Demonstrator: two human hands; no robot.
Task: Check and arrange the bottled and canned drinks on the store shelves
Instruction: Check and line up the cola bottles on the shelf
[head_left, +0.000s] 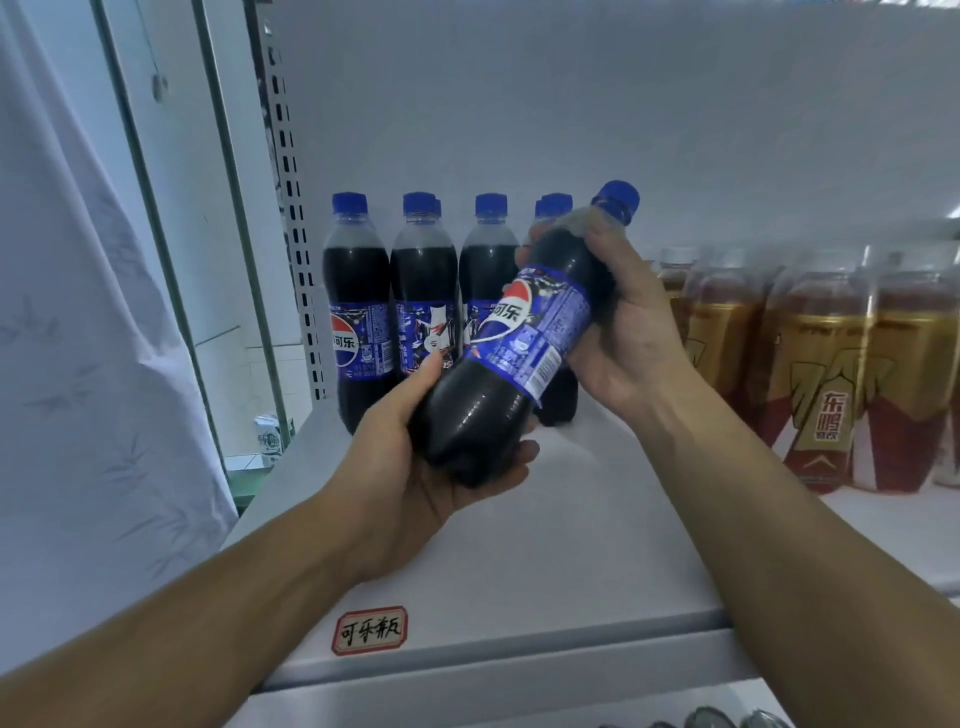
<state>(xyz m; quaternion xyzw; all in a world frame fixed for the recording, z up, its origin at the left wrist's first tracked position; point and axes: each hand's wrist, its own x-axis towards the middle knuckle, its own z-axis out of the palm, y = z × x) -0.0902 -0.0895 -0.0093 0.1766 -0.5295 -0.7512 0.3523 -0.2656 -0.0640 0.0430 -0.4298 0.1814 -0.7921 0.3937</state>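
So right now both hands are on one dark cola plastic bottle with a blue label (519, 332). It's held up off the white shelf board (571, 545), not standing on it. The left hand (395, 457) cups the fat base from underneath, fingers wrapped round it. The right hand (618, 338) is curled round the shoulder just below the blue screw cap (618, 200). The bottle's long axis runs on a slant, base low in the left palm and cap up and away past the right fingers, so it needs tipping upright before it goes anywhere. The matching upright cola bottles (356, 291) stand just beyond the grip, mostly on the left hand's side. I count four in front, with one half hidden behind the held bottle, plus two extra caps peeking out behind, so at least six. I'd guess the right hand, at the far end, steers it in. Out past the right wrist are gold-and-red labelled drink bottles (815, 364), too blurry to count properly, four at least. There's also one red-bordered handwritten tag (370, 630) on the shelf edge, nearer than both wrists.
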